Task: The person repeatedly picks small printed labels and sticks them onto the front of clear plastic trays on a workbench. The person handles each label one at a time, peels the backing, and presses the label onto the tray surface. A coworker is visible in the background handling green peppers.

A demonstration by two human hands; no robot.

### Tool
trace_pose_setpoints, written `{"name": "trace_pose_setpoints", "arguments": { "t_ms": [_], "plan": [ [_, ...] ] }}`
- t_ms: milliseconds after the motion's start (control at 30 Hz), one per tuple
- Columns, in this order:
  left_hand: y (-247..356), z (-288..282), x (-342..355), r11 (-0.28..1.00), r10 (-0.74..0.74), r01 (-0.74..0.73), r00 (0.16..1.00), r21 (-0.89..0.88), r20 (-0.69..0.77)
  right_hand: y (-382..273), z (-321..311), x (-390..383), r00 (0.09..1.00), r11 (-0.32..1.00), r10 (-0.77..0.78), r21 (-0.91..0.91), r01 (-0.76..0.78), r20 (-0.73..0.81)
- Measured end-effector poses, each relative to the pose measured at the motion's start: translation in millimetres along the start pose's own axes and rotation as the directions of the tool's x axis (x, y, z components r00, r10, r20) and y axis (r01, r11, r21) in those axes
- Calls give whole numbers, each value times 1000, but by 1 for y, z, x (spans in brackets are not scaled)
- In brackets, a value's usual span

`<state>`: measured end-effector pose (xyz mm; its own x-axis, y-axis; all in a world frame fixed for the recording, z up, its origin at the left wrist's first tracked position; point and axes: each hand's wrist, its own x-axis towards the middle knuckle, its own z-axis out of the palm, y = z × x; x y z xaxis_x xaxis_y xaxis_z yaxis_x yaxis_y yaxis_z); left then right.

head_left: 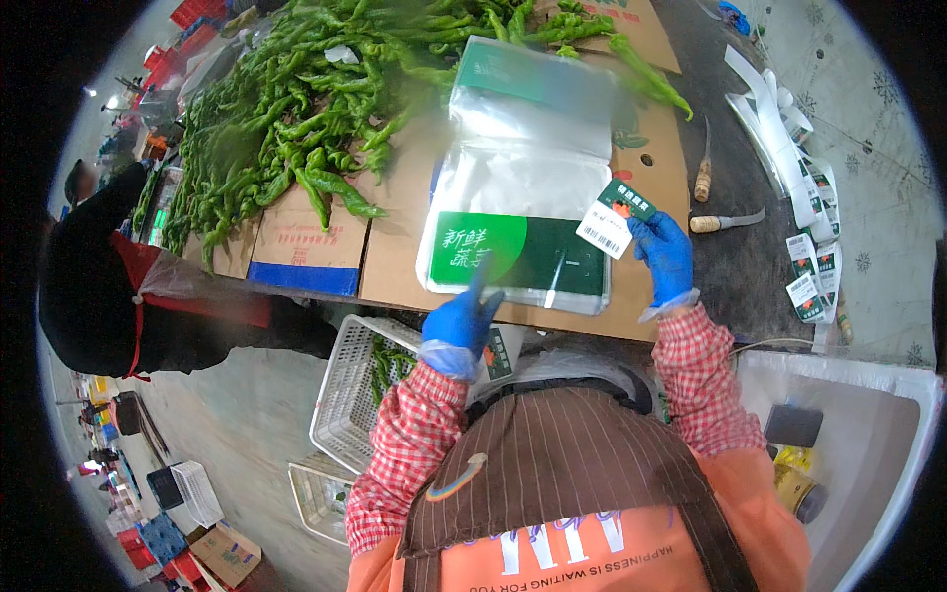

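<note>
My right hand [663,259], in a blue glove, pinches a green-and-white label [615,217] by its edge. The label hangs over the right side of a stack of clear plastic bags with green printed bands [523,178], which lies flat on cardboard. My left hand [461,331], gloved in blue too, is at the near edge of the bags. Its index finger is stretched out over the green band and it holds nothing I can see. Beneath that hand, another green-and-white label [499,353] shows near my apron.
Long green peppers [316,128] are heaped at the far left. Two wooden-handled knives [703,183] and label strips [814,227] lie to the right. Below the table stand a white crate [340,395] with peppers and a white foam box [838,395]. A person in dark clothes [99,286] stands left.
</note>
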<state>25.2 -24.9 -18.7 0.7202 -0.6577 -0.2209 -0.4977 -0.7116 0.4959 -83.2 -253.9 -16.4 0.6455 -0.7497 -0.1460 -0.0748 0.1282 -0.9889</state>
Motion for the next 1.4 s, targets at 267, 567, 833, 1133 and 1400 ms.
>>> {"name": "trace_pose_setpoints", "arguments": {
  "t_ms": [267,567,833,1133,1400],
  "plan": [
    [23,41,4,951,147,-229,926,208,346,46,-8,12,991,996,75,-51,-69,109],
    [23,46,4,944,118,-214,930,251,348,58,10,20,957,994,86,-89,-64,278],
    [24,45,4,941,92,-203,924,271,370,62,10,24,961,977,90,-212,-34,262],
    [25,43,5,949,85,-190,923,250,376,63,13,19,978,959,37,-282,23,207],
    [33,43,13,965,149,-192,962,181,227,57,18,16,981,882,-11,-461,102,196]
  ]
}}
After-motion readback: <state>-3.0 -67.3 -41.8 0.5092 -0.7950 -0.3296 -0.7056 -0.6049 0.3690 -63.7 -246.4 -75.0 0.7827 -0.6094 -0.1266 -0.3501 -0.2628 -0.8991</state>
